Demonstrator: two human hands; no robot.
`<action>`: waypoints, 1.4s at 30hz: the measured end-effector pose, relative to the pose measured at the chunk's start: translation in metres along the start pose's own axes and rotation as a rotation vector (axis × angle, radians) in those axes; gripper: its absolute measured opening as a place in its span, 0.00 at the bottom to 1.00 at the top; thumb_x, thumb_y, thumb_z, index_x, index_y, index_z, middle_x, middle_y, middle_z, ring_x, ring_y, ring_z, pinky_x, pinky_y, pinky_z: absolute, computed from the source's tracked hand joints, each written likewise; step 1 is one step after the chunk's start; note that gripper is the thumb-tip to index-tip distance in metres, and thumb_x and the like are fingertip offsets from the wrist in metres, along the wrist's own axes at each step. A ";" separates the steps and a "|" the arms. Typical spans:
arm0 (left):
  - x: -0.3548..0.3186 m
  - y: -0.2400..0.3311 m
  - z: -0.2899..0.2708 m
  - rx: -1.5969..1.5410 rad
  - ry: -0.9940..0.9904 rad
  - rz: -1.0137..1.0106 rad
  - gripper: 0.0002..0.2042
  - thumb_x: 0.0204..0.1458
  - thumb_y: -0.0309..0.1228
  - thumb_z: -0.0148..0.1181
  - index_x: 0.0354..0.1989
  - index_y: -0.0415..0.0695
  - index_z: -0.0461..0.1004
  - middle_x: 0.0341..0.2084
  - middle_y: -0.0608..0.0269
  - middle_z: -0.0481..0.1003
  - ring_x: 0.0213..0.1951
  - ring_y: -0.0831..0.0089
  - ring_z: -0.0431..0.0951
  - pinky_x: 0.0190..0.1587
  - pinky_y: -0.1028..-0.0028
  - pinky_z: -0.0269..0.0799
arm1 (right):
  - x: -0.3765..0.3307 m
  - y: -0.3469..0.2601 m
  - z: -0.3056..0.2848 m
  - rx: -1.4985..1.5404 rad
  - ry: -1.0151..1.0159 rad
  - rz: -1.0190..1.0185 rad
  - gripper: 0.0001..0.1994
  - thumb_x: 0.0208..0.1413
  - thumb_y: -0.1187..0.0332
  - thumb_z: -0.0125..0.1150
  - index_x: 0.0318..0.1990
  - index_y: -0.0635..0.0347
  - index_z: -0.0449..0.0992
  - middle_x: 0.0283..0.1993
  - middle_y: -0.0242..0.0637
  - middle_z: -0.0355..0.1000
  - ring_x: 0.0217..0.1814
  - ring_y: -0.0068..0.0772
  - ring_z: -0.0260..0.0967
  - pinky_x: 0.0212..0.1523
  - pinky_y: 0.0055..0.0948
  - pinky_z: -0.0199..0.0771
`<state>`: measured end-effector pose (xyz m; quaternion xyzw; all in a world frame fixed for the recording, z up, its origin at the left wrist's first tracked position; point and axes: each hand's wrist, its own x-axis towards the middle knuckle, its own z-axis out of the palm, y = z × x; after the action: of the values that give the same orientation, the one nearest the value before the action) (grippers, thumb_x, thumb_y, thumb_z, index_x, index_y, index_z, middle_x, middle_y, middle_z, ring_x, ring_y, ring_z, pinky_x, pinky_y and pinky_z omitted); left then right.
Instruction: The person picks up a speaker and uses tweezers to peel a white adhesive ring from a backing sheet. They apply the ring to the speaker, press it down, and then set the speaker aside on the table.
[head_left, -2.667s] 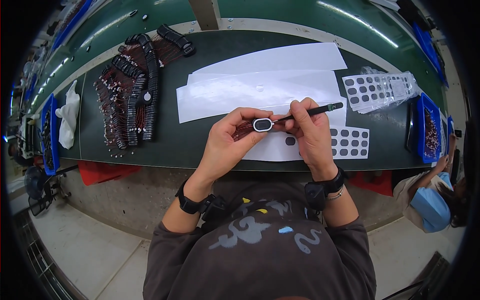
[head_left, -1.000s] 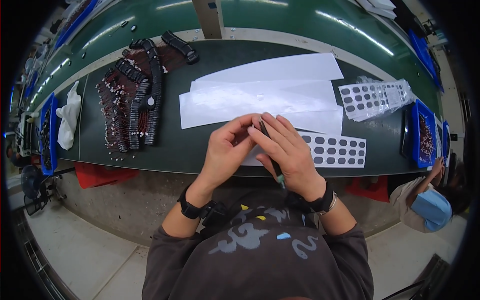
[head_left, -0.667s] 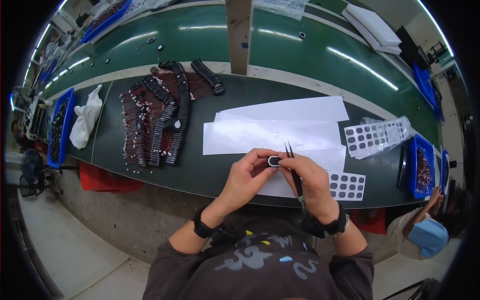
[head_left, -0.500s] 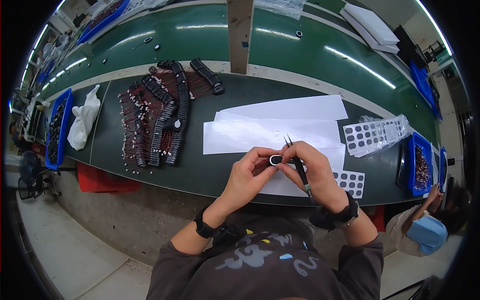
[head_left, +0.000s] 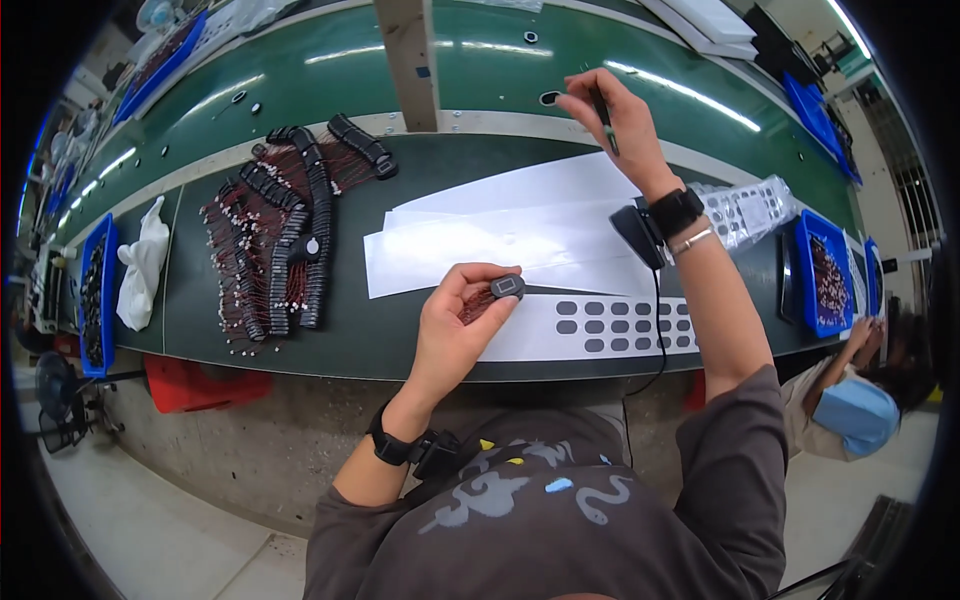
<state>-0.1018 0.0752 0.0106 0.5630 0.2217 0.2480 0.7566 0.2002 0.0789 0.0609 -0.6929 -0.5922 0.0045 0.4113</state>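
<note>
My left hand [head_left: 450,325] pinches a small black oval part [head_left: 508,286] with a rectangle on its face, above the bench's front half. Thin red wires [head_left: 476,304] bunch inside the same palm. Far out to the right, my right hand [head_left: 625,120] is over the green belt and has black tweezers [head_left: 604,115] in its grip. Close to its fingertips is an oval part with a pale ring [head_left: 549,98]; whether they touch it I cannot tell. Between the hands are white sheets [head_left: 450,245] and a sheet of grey rounded stickers [head_left: 620,326].
Rows of black parts with red wires [head_left: 315,195] cover the left of the bench. Beside them are a white cloth [head_left: 145,265] and a blue tray [head_left: 84,357]. To the right are bagged sticker sheets [head_left: 765,205], another blue tray [head_left: 840,326] and a seated person [head_left: 850,400]. A post [head_left: 408,65] rises behind.
My right hand has left my left hand and reached forward to the belt, keeping the tweezers. An oval part now shows at its fingertips. My left hand still has a wired part, tilted differently.
</note>
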 end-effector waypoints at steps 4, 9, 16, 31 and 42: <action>0.001 -0.002 -0.005 -0.061 0.021 0.010 0.14 0.56 0.19 0.60 0.50 0.36 0.71 0.49 0.58 0.77 0.48 0.78 0.77 0.52 0.78 0.73 | -0.037 -0.027 -0.004 0.512 0.090 0.235 0.12 0.69 0.63 0.49 0.48 0.63 0.72 0.34 0.31 0.70 0.36 0.20 0.66 0.42 0.22 0.69; -0.002 0.002 -0.009 -0.101 0.037 -0.022 0.15 0.55 0.19 0.61 0.52 0.36 0.74 0.48 0.59 0.78 0.46 0.79 0.77 0.51 0.80 0.72 | -0.141 -0.099 -0.017 0.595 0.052 0.562 0.12 0.66 0.64 0.53 0.47 0.65 0.73 0.33 0.29 0.70 0.34 0.17 0.64 0.38 0.18 0.64; 0.002 0.010 0.007 -0.034 -0.048 -0.033 0.16 0.55 0.20 0.62 0.53 0.37 0.75 0.45 0.62 0.78 0.45 0.80 0.77 0.50 0.80 0.72 | -0.192 -0.109 0.007 0.589 0.087 0.819 0.06 0.60 0.70 0.64 0.39 0.63 0.75 0.27 0.26 0.71 0.29 0.13 0.65 0.33 0.14 0.63; 0.001 0.001 0.019 0.143 -0.096 -0.136 0.15 0.55 0.20 0.61 0.52 0.35 0.74 0.47 0.60 0.78 0.47 0.77 0.77 0.53 0.78 0.72 | -0.205 -0.087 0.008 0.404 0.095 0.682 0.08 0.59 0.69 0.65 0.33 0.61 0.72 0.27 0.28 0.74 0.29 0.13 0.67 0.31 0.15 0.64; 0.001 0.000 0.018 0.107 -0.095 -0.126 0.16 0.55 0.20 0.61 0.53 0.35 0.73 0.47 0.59 0.78 0.48 0.76 0.77 0.55 0.77 0.71 | -0.206 -0.087 0.009 0.462 0.093 0.691 0.06 0.59 0.71 0.65 0.34 0.62 0.74 0.29 0.30 0.74 0.32 0.15 0.69 0.32 0.15 0.66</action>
<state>-0.0903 0.0625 0.0155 0.5986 0.2334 0.1606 0.7493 0.0633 -0.0894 0.0060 -0.7397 -0.2891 0.2437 0.5566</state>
